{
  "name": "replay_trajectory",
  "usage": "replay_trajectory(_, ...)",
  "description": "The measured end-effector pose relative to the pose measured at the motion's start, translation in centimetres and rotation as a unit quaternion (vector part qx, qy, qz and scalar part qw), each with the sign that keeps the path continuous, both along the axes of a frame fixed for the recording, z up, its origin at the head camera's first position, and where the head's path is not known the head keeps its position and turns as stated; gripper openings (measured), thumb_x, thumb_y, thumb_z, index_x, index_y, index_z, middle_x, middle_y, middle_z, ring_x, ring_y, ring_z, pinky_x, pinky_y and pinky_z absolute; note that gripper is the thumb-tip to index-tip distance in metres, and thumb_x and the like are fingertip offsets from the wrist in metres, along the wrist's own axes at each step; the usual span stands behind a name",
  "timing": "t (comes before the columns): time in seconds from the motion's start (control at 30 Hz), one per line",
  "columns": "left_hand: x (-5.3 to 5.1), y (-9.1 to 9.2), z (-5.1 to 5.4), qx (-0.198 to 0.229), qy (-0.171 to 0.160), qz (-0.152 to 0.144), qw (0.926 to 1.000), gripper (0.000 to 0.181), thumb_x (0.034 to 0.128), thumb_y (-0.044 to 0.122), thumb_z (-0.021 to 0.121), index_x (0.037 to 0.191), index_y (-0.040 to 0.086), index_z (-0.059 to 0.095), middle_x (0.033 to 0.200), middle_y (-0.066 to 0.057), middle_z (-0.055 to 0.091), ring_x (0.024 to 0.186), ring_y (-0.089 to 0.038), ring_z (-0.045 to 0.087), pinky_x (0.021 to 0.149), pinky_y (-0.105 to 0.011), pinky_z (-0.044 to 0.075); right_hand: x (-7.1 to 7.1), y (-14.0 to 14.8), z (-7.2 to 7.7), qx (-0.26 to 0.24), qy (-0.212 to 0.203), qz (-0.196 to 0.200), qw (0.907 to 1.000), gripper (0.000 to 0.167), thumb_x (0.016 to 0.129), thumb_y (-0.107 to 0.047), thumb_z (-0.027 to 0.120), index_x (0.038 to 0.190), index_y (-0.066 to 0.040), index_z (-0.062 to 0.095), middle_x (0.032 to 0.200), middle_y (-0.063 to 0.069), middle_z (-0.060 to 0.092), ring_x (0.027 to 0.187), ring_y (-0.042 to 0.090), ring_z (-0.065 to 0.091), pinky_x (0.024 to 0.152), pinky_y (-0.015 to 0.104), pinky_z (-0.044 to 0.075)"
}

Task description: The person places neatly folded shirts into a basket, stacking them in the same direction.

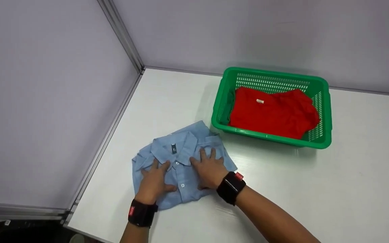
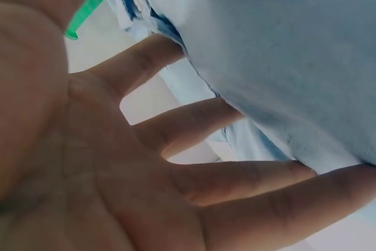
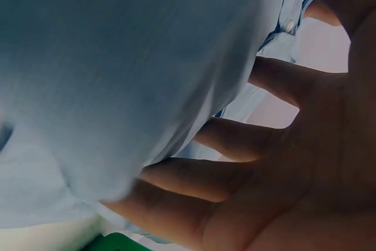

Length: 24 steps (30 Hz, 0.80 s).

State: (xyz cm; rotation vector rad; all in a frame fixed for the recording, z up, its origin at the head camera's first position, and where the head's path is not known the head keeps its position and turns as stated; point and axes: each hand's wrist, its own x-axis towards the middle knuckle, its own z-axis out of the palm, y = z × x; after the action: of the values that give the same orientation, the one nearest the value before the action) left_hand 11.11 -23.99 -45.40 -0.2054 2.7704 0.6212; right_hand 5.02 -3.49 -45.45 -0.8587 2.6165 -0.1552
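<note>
A light blue button-up shirt (image 1: 189,177) lies folded on the white table, its collar toward the far side and a dark label inside the neck. My left hand (image 1: 153,184) rests on the left part of its front, fingers spread. On the right part, below the collar, lies my right hand (image 1: 210,171), also with fingers spread. In the left wrist view, straight fingers touch the shirt cloth (image 2: 282,51) with their tips. Much the same shows in the right wrist view, where the fingertips meet the shirt (image 3: 117,74).
A green plastic basket (image 1: 268,134) stands beyond the shirt to the right, against the back wall. Inside it lies a red garment (image 1: 272,113) with a white label, beside some dark green cloth (image 1: 227,108). A grey partition (image 1: 52,101) borders the table (image 1: 356,189) on the left.
</note>
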Motion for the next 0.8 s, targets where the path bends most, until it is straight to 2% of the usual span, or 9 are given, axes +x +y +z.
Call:
replay_trajectory(0.13,-0.2,-0.3,0.0,0.008,-0.011,-0.004,0.9999,0.093,0.0657,0.02,0.101,0.148,0.007,0.06,0.162,-0.038,0.036,0.136,-0.083,0.027,0.102,-0.081,0.043,1.0,-0.1,-0.1,0.018,0.035,-0.005,0.9992,0.102,0.071,-0.053,0.096,0.156,-0.02,0.051,0.158,0.029,0.044,0.139,0.061,0.046,0.092,0.07,0.057)
replay_trajectory(0.27,-0.1,-0.4,-0.1,0.017,-0.019,-0.008,0.9996,0.094,0.0628,0.016,0.102,0.147,0.007,0.061,0.162,-0.037,0.038,0.138,-0.081,0.026,0.101,-0.075,0.049,2.0,-0.1,-0.2,0.039,0.086,-0.004,0.9955,0.108,0.063,-0.063,0.096,0.15,-0.019,0.053,0.144,0.025,0.055,0.127,0.05,0.057,0.08,0.059,0.062)
replay_trajectory(0.33,0.0,-0.3,-0.1,0.02,-0.014,-0.012,0.9996,0.094,0.0621,0.015,0.102,0.146,0.007,0.061,0.161,-0.036,0.039,0.138,-0.079,0.028,0.102,-0.074,0.05,2.3,0.0,-0.2,0.041,0.107,-0.009,0.9934,0.112,0.059,-0.066,0.096,0.15,-0.02,0.052,0.14,0.022,0.057,0.125,0.044,0.058,0.081,0.057,0.062)
replay_trajectory(0.4,0.2,-0.2,-0.1,0.022,-0.006,-0.01,0.9997,0.094,0.0619,0.014,0.102,0.146,0.007,0.061,0.161,-0.035,0.039,0.139,-0.078,0.029,0.101,-0.073,0.051,2.2,0.0,-0.3,0.032,0.115,-0.018,0.9927,0.117,0.057,-0.067,0.097,0.153,-0.02,0.05,0.145,0.021,0.055,0.131,0.043,0.055,0.088,0.061,0.059)
replay_trajectory(0.5,0.6,0.0,0.0,0.023,0.006,0.002,0.9997,0.099,0.0622,0.014,0.102,0.15,0.008,0.057,0.162,-0.036,0.035,0.141,-0.078,0.026,0.094,-0.073,0.054,1.9,0.2,-0.5,0.016,0.109,-0.024,0.9936,0.121,0.057,-0.065,0.098,0.158,-0.022,0.046,0.158,0.023,0.046,0.145,0.047,0.046,0.098,0.069,0.053)
replay_trajectory(0.6,0.9,0.2,0.1,0.026,0.001,0.012,0.9996,0.107,0.0641,0.016,0.102,0.156,0.006,0.049,0.164,-0.041,0.026,0.142,-0.08,0.019,0.09,-0.075,0.055,1.3,0.4,-0.8,0.01,0.074,-0.029,0.9968,0.121,0.06,-0.063,0.098,0.161,-0.026,0.043,0.167,0.024,0.035,0.151,0.057,0.035,0.101,0.077,0.047)
replay_trajectory(0.7,0.7,0.2,0.2,0.025,-0.02,0.009,0.9995,0.112,0.0662,0.021,0.102,0.16,0.006,0.043,0.164,-0.045,0.02,0.14,-0.082,0.017,0.094,-0.078,0.05,0.9,0.6,-1.0,0.009,0.039,-0.032,0.9987,0.12,0.062,-0.061,0.098,0.162,-0.027,0.041,0.168,0.026,0.033,0.15,0.061,0.032,0.101,0.08,0.045)
replay_trajectory(0.8,0.2,0.2,0.3,0.014,-0.033,0.001,0.9994,0.111,0.0663,0.024,0.102,0.16,0.006,0.045,0.162,-0.047,0.022,0.137,-0.082,0.023,0.097,-0.079,0.048,0.6,0.8,-0.8,0.003,0.021,-0.033,0.9992,0.12,0.063,-0.059,0.098,0.163,-0.026,0.041,0.168,0.028,0.032,0.15,0.063,0.031,0.101,0.082,0.044)
